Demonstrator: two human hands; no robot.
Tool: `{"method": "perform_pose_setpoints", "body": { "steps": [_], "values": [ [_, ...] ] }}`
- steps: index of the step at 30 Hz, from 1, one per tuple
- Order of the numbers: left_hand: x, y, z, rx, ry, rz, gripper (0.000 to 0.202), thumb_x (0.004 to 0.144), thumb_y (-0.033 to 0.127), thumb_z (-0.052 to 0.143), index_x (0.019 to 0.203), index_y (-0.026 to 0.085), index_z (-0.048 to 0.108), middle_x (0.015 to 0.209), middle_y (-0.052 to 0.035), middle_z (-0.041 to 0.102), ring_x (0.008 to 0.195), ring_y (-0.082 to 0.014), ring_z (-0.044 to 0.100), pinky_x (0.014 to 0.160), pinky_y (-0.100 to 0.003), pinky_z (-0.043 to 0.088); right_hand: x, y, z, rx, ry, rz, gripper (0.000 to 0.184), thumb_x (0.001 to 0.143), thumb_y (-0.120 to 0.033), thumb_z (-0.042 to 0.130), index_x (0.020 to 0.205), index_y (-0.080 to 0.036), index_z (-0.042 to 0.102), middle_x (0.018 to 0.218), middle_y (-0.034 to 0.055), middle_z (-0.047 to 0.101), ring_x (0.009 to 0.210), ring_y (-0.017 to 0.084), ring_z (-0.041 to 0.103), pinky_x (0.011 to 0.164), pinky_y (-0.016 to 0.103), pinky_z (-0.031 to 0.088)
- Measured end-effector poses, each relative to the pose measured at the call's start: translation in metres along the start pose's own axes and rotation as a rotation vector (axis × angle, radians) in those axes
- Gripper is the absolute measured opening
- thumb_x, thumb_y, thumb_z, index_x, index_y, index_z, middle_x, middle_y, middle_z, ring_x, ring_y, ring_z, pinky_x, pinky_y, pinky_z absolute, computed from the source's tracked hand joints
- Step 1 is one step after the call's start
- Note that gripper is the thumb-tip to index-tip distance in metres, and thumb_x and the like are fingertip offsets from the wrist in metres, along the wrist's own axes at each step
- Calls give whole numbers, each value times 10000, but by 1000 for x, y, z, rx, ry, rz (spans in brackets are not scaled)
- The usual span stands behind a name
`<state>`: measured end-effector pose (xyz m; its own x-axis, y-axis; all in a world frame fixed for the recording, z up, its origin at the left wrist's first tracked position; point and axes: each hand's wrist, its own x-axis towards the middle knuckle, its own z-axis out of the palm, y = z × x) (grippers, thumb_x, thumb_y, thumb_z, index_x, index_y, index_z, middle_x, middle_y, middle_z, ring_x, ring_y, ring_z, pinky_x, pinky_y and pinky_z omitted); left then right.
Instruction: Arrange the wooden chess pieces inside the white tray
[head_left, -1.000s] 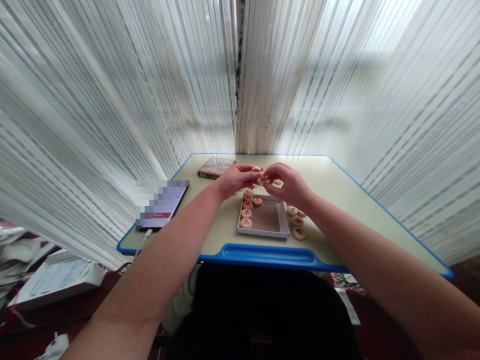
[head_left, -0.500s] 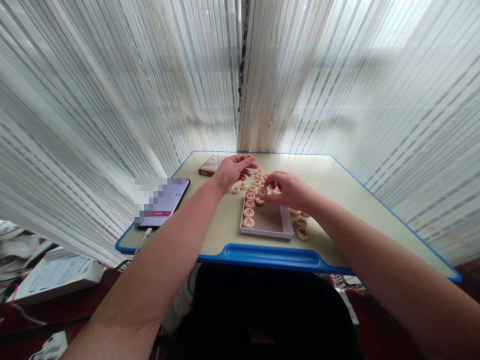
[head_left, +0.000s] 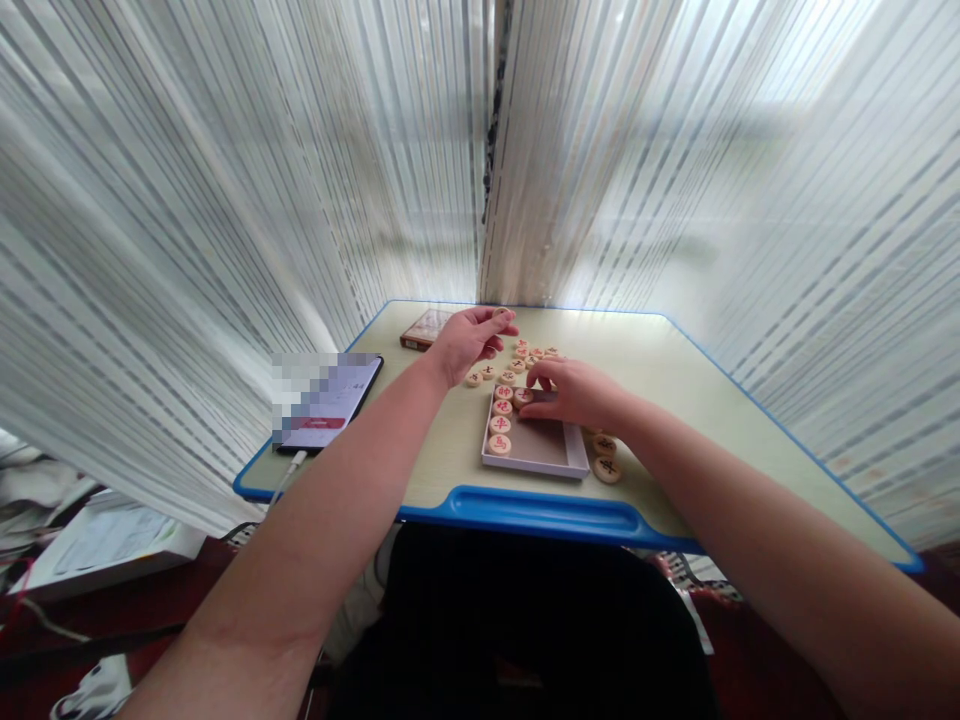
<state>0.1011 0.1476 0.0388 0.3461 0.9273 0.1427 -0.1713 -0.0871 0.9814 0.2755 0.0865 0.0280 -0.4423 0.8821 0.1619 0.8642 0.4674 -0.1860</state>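
Note:
My left hand (head_left: 474,343) is raised above the far middle of the table, its thumb and fingers pinching a round wooden Chinese chess piece (head_left: 499,313). Low over a shallow white box (head_left: 536,467), my right hand (head_left: 566,390) has its thumb and index finger around another Chinese chess piece (head_left: 523,397) at the box's far end. Red-marked pieces (head_left: 500,425) stand in a column along the box's left wall. Behind the box lie several loose pieces (head_left: 517,366), with red or dark characters. The right hand hides part of the box and some pieces.
Dark-marked pieces (head_left: 607,468) lie right of the box. A phone (head_left: 341,400) with a white cable (head_left: 289,470) rests at the table's left. Further back is a flat brown box (head_left: 422,328). The table (head_left: 697,400) has a blue rim; striped curtains (head_left: 300,150) hang behind.
My right hand has moved slightly down and nearer into the box, and the chess piece at its fingertips now sits at the box's far end. My left hand stays nearly still, still pinching its piece.

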Motion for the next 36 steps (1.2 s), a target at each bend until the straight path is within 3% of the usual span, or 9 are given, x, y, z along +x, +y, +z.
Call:
{"method": "perform_pose_setpoints", "body": {
  "steps": [8,13,17,25,32,36],
  "values": [
    [-3,-1,1,95,-64,-25,279,724,361,668,875,130,626,799,-41,664,514,-31,468,488,-175,356,-6,1,-10,55,61,-85,243,711,-278,587,930,-174,610,837,45,605,697,145,518,631,251,379],
    [-7,1,4,158,-218,-74,224,762,289,618,905,118,633,927,-82,665,544,-35,490,472,-170,338,-5,5,-10,71,377,-46,192,747,-221,543,922,-169,603,826,44,585,663,131,504,629,250,388],
    [-8,0,4,201,-298,-75,242,764,292,609,924,112,638,936,-93,666,532,-34,483,460,-171,332,-4,5,-9,83,503,-26,239,788,-279,547,999,-173,587,847,54,583,648,132,500,605,254,398],
    [-7,-1,3,244,-439,-104,376,689,441,681,853,103,656,714,-42,617,474,-31,428,417,-175,283,-3,7,-5,138,478,-128,244,822,-346,545,1009,-202,606,827,44,580,636,118,513,610,245,426],
    [-13,1,5,192,-483,-196,359,675,432,699,804,103,630,559,12,533,469,-44,457,430,-172,322,-3,6,-4,140,529,-140,197,767,-363,596,863,-192,620,767,32,583,619,116,500,577,236,404],
    [-12,4,4,163,-459,-206,319,723,398,657,825,96,638,660,-54,631,454,-49,471,392,-181,304,-7,0,-12,124,483,-125,149,736,-306,583,808,-178,608,760,34,591,642,123,502,602,242,391]
  ]
}}
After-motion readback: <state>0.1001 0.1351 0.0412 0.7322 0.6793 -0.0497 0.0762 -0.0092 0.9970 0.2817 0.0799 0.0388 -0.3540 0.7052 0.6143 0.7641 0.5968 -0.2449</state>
